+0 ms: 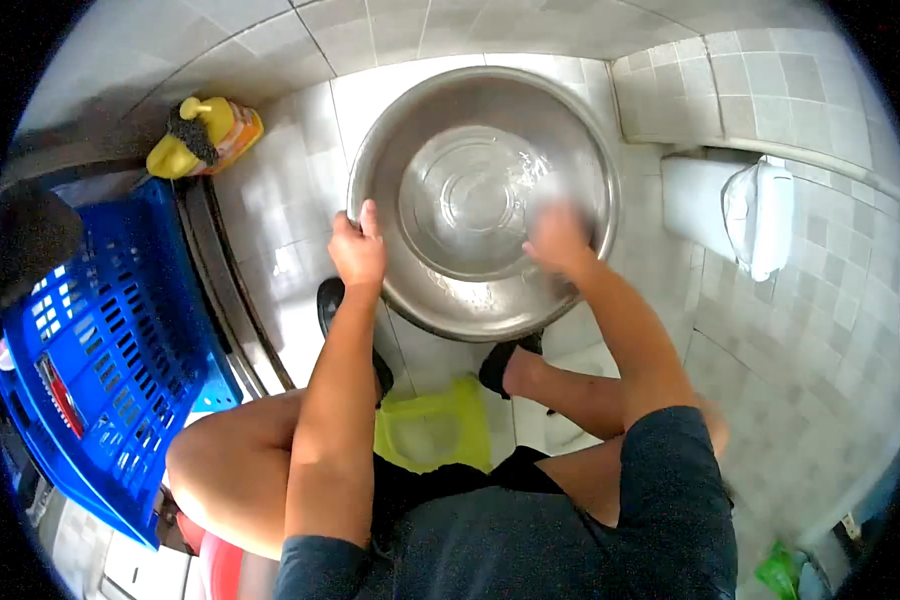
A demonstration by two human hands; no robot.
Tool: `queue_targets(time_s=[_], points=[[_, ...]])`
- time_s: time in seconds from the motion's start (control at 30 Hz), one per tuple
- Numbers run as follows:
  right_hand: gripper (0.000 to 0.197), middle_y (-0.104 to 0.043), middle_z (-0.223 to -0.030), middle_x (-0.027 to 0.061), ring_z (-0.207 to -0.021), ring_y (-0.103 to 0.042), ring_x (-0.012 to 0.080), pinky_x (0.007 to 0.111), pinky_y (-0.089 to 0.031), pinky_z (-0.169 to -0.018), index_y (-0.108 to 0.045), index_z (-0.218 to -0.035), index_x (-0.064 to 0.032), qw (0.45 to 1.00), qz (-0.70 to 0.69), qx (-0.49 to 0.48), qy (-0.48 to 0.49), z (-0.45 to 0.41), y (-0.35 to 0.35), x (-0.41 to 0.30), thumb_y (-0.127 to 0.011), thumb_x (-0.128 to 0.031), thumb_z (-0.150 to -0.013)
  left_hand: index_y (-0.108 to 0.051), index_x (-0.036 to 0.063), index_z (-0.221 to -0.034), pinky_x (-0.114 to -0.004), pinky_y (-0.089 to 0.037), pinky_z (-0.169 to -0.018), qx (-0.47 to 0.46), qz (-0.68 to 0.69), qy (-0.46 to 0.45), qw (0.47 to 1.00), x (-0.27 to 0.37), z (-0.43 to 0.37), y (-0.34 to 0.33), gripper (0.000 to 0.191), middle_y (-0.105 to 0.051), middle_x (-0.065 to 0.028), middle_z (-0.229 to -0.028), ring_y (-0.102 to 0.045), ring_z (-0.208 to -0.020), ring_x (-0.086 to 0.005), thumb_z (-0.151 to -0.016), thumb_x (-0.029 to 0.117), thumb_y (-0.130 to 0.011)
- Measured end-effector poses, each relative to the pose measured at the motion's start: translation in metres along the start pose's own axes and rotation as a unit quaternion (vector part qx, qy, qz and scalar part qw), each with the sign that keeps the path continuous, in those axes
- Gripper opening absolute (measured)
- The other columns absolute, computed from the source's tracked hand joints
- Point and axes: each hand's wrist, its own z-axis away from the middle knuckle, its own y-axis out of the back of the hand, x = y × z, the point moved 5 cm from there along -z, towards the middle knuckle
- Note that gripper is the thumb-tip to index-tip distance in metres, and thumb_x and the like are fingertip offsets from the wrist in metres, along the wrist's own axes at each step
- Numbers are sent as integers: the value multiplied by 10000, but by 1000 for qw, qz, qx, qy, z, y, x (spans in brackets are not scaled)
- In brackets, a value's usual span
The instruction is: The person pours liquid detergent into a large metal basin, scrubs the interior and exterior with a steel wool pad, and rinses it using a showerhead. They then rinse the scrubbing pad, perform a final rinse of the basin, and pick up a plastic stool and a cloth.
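A large round stainless steel basin (pixel 487 300) stands on the tiled floor before me, with wet, shiny patches on its inner surface. My left hand (pixel 358 251) grips the basin's left rim, thumb on top. Inside the right part of the basin is my right hand (pixel 559 232), blurred by motion. Something greyish shows at its fingers, too blurred to identify. Both knees are bent around the near side of the basin.
A blue perforated plastic basket (pixel 120 360) is at left. Behind it stand yellow bottles (pixel 232 135) with a dark scouring pad. A white lined bin (pixel 709 202) is at right. Between my feet is a yellow-green plastic stool (pixel 435 427).
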Motion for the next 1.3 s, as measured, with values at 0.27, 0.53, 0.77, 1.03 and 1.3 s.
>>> queue_targets(time_s=[0.27, 0.53, 0.77, 1.03, 1.3], points=[[438, -527, -1346, 248, -1243, -469, 464, 522, -367, -1065, -555, -1249, -26, 880, -452, 39, 144, 37, 31, -193, -364, -343, -1014, -504, -13, -777, -531, -475, -643, 7, -17, -10, 1000, 0, 4, -15, 554, -607, -216, -650, -606, -666, -460, -924, 511, -606], [536, -539, -1241, 239, -1135, -498, 416, 487, -375, -1024, -575, -1145, 45, 909, -387, 129, 83, 120, 20, -145, -523, -437, -915, -539, -27, -832, -530, -475, -656, 9, -20, -16, 1000, -3, 1, -13, 530, -627, -238, -692, -612, -702, -476, -940, 490, -586], [846, -316, -1542, 206, -1473, -194, 336, 465, -68, -1228, -423, -1427, 24, 994, 54, 95, 15, 90, 7, 102, -661, -476, -788, -509, -25, -806, -538, -462, -643, -22, 3, -47, 999, 29, 6, -21, 498, -615, -254, -690, -595, -704, -491, -951, 445, -588], [846, -371, -1493, 223, -1426, -236, 376, 504, -180, -1184, -465, -1402, 33, 977, 69, 201, -2, 64, -12, 111, -605, -571, -826, -502, -19, -830, -564, -456, -674, -46, 3, -24, 999, 32, 8, -30, 497, -625, -274, -731, -587, -746, -514, -943, 456, -594], [720, -156, -1589, 243, -1493, -76, 359, 428, -72, -1216, -290, -1489, 49, 814, -526, -142, 203, 67, -17, -190, -266, -507, -1033, -510, -9, -847, -566, -467, -690, -39, -60, -32, 997, 16, -1, 2, 488, -631, -283, -744, -596, -765, -519, -945, 463, -589]])
